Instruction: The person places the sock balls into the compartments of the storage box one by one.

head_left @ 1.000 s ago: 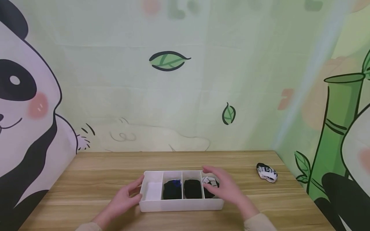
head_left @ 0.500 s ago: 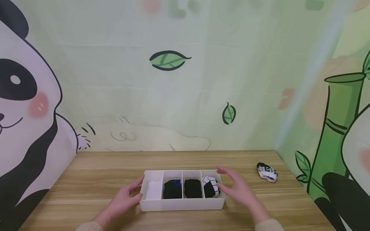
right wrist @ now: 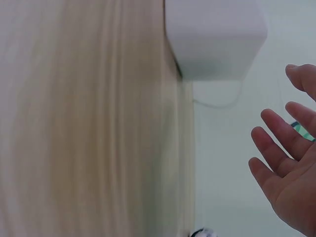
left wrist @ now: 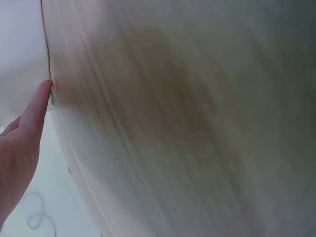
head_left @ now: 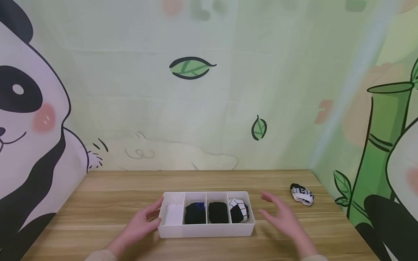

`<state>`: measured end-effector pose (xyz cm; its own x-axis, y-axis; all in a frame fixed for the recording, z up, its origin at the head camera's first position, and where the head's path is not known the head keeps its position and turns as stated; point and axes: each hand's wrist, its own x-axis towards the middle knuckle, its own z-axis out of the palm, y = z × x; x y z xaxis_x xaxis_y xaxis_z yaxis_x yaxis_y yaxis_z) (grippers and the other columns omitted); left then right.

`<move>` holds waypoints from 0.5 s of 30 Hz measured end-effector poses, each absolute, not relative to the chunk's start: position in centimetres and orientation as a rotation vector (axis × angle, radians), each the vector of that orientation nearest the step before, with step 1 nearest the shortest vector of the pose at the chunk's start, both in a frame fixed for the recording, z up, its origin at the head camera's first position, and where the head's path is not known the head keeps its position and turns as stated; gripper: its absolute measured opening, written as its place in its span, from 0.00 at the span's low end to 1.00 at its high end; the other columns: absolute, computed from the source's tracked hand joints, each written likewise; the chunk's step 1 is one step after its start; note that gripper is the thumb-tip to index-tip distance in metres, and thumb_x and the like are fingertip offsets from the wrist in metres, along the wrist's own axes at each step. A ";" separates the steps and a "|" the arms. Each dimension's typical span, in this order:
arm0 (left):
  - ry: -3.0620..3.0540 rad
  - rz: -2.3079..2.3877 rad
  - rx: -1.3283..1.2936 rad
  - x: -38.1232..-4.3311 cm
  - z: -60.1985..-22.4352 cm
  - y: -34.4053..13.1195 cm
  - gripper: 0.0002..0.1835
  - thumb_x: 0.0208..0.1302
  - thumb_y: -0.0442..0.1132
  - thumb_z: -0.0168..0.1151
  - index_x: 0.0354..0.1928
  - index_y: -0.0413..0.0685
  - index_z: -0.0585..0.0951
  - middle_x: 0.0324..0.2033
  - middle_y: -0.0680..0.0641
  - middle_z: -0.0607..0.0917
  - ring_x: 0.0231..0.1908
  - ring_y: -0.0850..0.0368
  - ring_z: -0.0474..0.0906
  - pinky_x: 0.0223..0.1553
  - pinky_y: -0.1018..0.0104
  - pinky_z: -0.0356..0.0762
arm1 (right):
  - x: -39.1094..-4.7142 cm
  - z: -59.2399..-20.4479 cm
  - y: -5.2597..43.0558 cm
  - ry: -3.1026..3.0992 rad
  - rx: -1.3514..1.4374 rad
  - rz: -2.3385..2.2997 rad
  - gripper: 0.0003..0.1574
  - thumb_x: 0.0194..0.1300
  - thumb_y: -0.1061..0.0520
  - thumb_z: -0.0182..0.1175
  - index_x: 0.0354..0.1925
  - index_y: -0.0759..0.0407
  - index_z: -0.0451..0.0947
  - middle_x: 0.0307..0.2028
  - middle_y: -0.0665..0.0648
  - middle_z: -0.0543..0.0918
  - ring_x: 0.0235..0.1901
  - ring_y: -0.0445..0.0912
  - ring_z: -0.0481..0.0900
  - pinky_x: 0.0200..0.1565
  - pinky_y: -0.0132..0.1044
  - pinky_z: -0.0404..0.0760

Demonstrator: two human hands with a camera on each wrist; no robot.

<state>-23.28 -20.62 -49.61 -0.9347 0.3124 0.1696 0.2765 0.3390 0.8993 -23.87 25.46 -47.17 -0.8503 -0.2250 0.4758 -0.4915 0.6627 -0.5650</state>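
Observation:
A white divided tray (head_left: 205,231) sits on the wooden table (head_left: 98,203). Its leftmost compartment is empty. The others hold a black sock roll with blue (head_left: 195,213), a plain black sock roll (head_left: 217,212) and a black-and-white sock roll (head_left: 239,210). My left hand (head_left: 151,217) rests against the tray's left end with relaxed fingers; the left wrist view shows a straight finger (left wrist: 37,106) touching the tray's edge (left wrist: 19,49). My right hand (head_left: 273,211) hovers open, right of the tray, holding nothing. In the right wrist view its spread fingers (right wrist: 276,133) float near the tray's corner (right wrist: 212,39).
Another black-and-white sock roll (head_left: 301,194) lies on the table near the back right corner, beyond my right hand. Cartoon panda and bamboo backdrops close off the table at the back and on both sides.
My right hand has drawn back from over the rightmost compartment to the right of the tray, uncovering the black-and-white sock roll inside. The left hand stayed put.

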 end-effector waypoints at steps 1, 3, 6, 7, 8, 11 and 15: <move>2.546 1.695 0.561 -23.3 -49.6 -20.6 0.37 0.65 0.32 0.61 0.73 0.33 0.59 0.67 0.29 0.66 0.62 0.32 0.70 0.58 0.51 0.73 | -23.9 -47.3 25.8 -2.522 0.548 0.999 0.38 0.56 0.63 0.72 0.64 0.63 0.72 0.53 0.62 0.83 0.53 0.58 0.79 0.57 0.59 0.74; 2.542 1.700 0.564 -23.3 -49.6 -20.6 0.37 0.65 0.31 0.61 0.73 0.33 0.59 0.68 0.28 0.66 0.62 0.32 0.70 0.58 0.51 0.73 | -24.0 -47.6 26.4 -2.532 0.525 0.994 0.37 0.56 0.63 0.72 0.63 0.64 0.72 0.52 0.63 0.83 0.53 0.60 0.79 0.57 0.60 0.73; 2.525 1.712 0.556 -23.3 -49.6 -20.6 0.37 0.65 0.32 0.61 0.74 0.33 0.58 0.68 0.28 0.65 0.62 0.32 0.69 0.57 0.56 0.75 | -24.1 -47.8 27.4 -2.558 0.477 0.994 0.37 0.57 0.62 0.72 0.63 0.65 0.72 0.53 0.65 0.82 0.54 0.61 0.78 0.57 0.61 0.72; 2.518 1.717 0.552 -23.3 -49.6 -20.6 0.37 0.65 0.32 0.61 0.74 0.33 0.58 0.68 0.28 0.65 0.62 0.32 0.69 0.56 0.58 0.75 | -24.2 -47.8 27.7 -2.560 0.470 0.994 0.37 0.57 0.62 0.71 0.63 0.66 0.72 0.53 0.65 0.82 0.54 0.62 0.78 0.57 0.62 0.72; 2.512 1.723 0.547 -23.3 -49.6 -20.7 0.37 0.65 0.32 0.61 0.74 0.33 0.59 0.68 0.28 0.65 0.62 0.32 0.69 0.55 0.59 0.76 | -24.3 -47.9 28.1 -2.560 0.465 0.993 0.36 0.57 0.62 0.71 0.63 0.67 0.72 0.53 0.66 0.81 0.54 0.63 0.78 0.57 0.62 0.72; 2.505 1.728 0.533 -23.3 -49.6 -20.7 0.37 0.65 0.32 0.61 0.74 0.34 0.59 0.68 0.28 0.66 0.63 0.32 0.69 0.54 0.61 0.77 | -24.5 -47.9 29.1 -2.561 0.451 0.974 0.36 0.57 0.63 0.71 0.62 0.69 0.72 0.54 0.68 0.81 0.54 0.63 0.77 0.57 0.62 0.72; 2.522 1.712 0.527 -23.3 -49.5 -20.7 0.37 0.65 0.32 0.62 0.74 0.34 0.59 0.67 0.29 0.66 0.62 0.32 0.69 0.55 0.56 0.77 | -24.8 -47.7 30.2 -2.511 0.485 0.925 0.34 0.54 0.65 0.72 0.58 0.72 0.74 0.52 0.69 0.81 0.51 0.63 0.79 0.53 0.60 0.74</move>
<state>-23.33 -20.68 -49.52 -0.9408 0.3043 0.1491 0.2508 0.3294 0.9103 -24.80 30.18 -47.68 -0.8515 -0.1753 0.4942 -0.4540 0.7181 -0.5274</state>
